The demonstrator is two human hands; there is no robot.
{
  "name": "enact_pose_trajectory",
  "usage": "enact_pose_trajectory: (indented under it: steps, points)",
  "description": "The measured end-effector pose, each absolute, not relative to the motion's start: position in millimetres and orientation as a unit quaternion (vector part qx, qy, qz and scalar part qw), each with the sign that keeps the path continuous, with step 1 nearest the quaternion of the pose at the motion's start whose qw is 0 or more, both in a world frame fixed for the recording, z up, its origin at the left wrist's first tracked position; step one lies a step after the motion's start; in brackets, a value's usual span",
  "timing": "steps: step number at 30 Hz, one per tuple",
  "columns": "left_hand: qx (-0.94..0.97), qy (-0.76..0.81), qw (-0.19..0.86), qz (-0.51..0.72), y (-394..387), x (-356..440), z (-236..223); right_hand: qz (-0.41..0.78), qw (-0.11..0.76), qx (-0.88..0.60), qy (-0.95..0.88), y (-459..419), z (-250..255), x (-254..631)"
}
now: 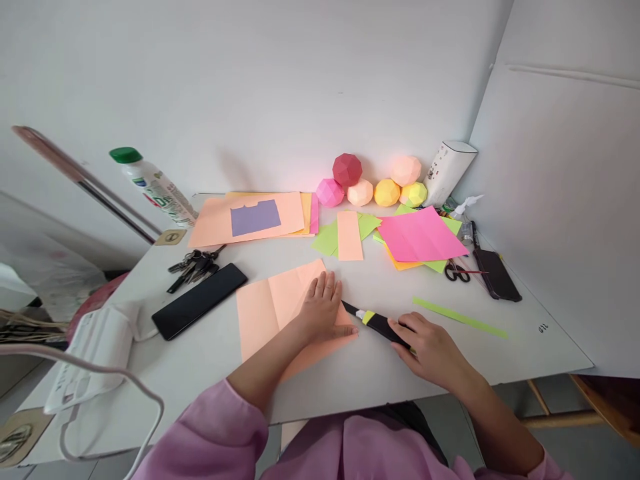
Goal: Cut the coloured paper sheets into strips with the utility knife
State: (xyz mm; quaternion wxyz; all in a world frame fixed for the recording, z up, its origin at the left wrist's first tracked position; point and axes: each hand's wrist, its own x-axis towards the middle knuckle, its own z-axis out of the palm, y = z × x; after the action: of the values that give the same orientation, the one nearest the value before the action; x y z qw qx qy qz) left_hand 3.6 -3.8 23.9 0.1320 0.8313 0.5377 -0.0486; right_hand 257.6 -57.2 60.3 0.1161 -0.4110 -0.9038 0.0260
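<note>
A creased peach sheet of paper [263, 313] lies on the white table in front of me. My left hand [324, 310] rests flat on its right part, fingers stretched out and thumb apart. In my right hand [425, 347] is a black and yellow utility knife [383, 327], gripped by its handle and pointing left. The dark blade end reaches the right edge of the peach sheet, close to my left hand. Whether the blade touches the paper, I cannot tell. To the right of the knife lies a thin green paper strip [460, 317].
Behind are stacked coloured sheets [210, 220], a pink sheet [420, 233] and several faceted paper balls [347, 170]. Scissors [457, 271] and a dark phone-like object [497, 275] lie right. Keys [195, 268], a black phone [200, 301], a bottle [155, 187] and a white cable [145, 380] are left.
</note>
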Motion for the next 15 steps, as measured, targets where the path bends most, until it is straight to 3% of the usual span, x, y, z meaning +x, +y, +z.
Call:
enact_pose_trajectory:
  steps: [15]
  points:
    - [0.807,0.573,0.143,-0.014,14.5,-16.2,30.4,0.04,0.121,-0.398,-0.908,-49.1,60.8,257.9]
